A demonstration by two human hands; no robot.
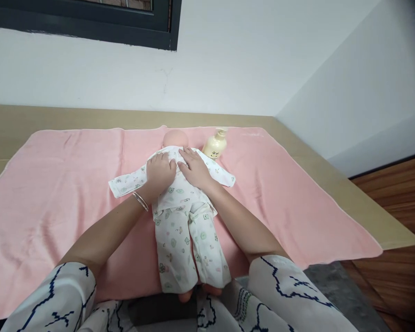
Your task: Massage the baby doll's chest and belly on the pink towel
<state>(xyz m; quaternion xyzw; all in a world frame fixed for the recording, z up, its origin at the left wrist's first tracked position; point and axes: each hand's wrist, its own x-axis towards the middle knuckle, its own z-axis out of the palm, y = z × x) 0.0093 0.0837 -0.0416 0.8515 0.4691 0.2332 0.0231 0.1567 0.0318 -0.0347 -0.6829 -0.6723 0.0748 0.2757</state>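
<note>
A baby doll [175, 137] lies lengthwise in front of me on a pink blanket [55, 184], its head pointing away. It wears a white printed shirt and trousers [186, 240]. Both my hands rest on the doll's upper body. My left hand [160, 173], with a bangle on the wrist, lies on the left shoulder area with fingers curled over the shirt fabric. My right hand [193, 167] lies flat on the right side, fingers stretched toward the collar. The doll's bare feet stick out at the near edge.
A cream pump bottle [214, 145] lies on the blanket just right of the doll's head. The blanket covers a wooden table [349, 193] set against a white wall under a dark window frame. Wooden floor shows to the right.
</note>
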